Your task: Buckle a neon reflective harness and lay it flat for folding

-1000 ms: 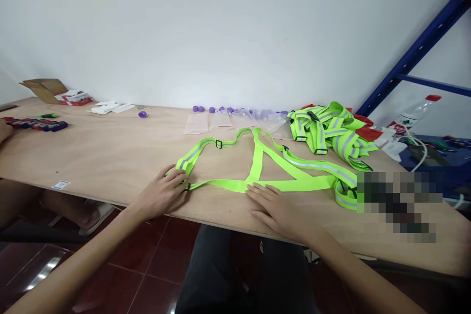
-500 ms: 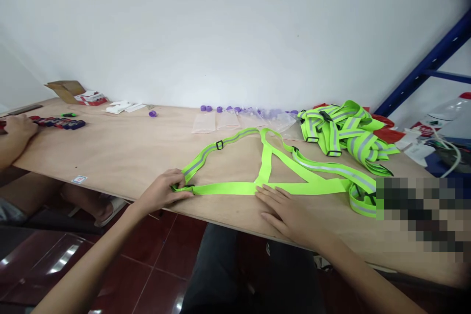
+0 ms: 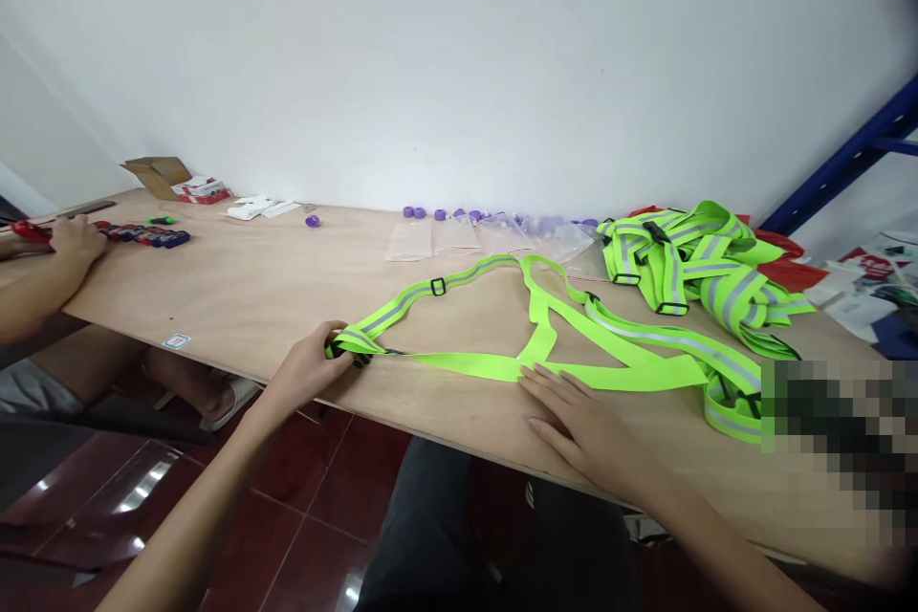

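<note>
Firstly, the wooden table (image 3: 236, 287) extends under and around both hands, and it gives a flat surface to press against. On it, the fluorescent-green reflective harness (image 3: 598, 335) is spread open, reaching from the left hand across to beyond the right hand; its far right end falls in a blurred patch, so I cannot tell how it lies there. The heap of reflective straps (image 3: 689, 268) sits well apart, farther out and to the right of the right hand.

The right hand (image 3: 584, 426) is open, with fingers extended and lying over the lower band (image 3: 469, 364), near where the central strap (image 3: 543, 340) joins. The left hand (image 3: 308, 365) is closed, its fingers curled on the harness's left corner beside a black fitting (image 3: 362, 360).

To do this step well, in my judgement, the right hand should stay flat and firm as an anchor, while the left hand keeps only light tension sideways. Between the hands the band becomes narrow close to the left fingers, so perhaps it is turned on its edge; a small rotation of the left wrist could correct this. The slide buckle (image 3: 438, 287), beyond the left hand, should also lie flat, because hard pulling may shift it.
</note>
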{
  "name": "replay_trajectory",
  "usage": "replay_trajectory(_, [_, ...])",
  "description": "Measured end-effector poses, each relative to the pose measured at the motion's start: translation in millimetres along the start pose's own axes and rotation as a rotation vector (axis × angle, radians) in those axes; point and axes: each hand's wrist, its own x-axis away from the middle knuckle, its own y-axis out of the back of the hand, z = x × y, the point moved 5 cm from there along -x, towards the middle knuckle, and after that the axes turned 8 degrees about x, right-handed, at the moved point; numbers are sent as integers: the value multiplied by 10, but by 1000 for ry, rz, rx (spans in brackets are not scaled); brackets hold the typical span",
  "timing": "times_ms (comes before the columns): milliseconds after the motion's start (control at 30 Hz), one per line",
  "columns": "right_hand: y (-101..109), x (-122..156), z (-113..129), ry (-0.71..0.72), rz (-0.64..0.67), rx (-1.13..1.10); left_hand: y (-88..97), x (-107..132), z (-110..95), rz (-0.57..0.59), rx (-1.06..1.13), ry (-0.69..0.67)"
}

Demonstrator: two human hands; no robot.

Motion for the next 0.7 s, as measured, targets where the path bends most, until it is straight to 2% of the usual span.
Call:
replay_trajectory(100, [3,0,0,9,-11,-6,30,12,-60,63,269,44])
replay_trajectory(167, [1,-1,-8,1,-9,-12,77,6,-80,57,460,37])
replay_trajectory(300, [5,9,-6,-13,0,-18,185,-25,-20,17,625,6])
replay_trajectory(533, [12,19,5,-12,-15,-45,485,-137,312,-4,485,7])
replay_trajectory(633, [13,4,1,5,-51,-47,587,-95,328,-59,306,42])
replay_trajectory(700, [3,-5,-8,7,-58,-37,565,-13,292,-80,134,93])
